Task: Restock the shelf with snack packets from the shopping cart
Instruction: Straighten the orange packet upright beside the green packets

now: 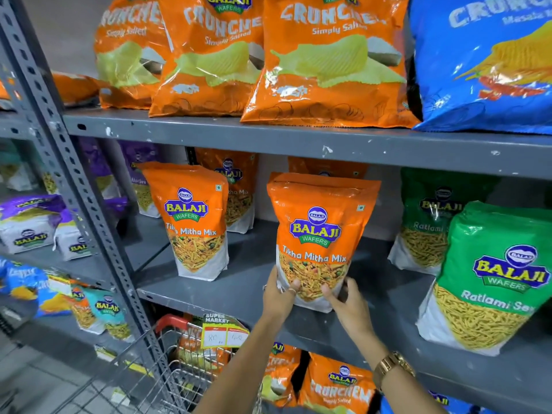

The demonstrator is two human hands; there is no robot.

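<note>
An orange Tikha Mitha Mix packet [318, 234] stands upright at the front of the grey middle shelf [248, 282]. My left hand [279, 295] grips its lower left corner and my right hand [348, 306], with a gold watch on the wrist, grips its lower right corner. A second packet of the same kind [194, 219] stands to its left, with more behind both. The wire shopping cart [167, 366] with a red handle sits below left, holding orange packets.
Large orange Crunchex bags [328, 61] and a blue bag [484, 61] fill the top shelf. Green Ratlami Sev packets [490, 279] stand to the right on the middle shelf. A slotted grey upright [74, 186] borders the bay on the left. Orange Crunchex bags [337, 386] sit on the shelf below.
</note>
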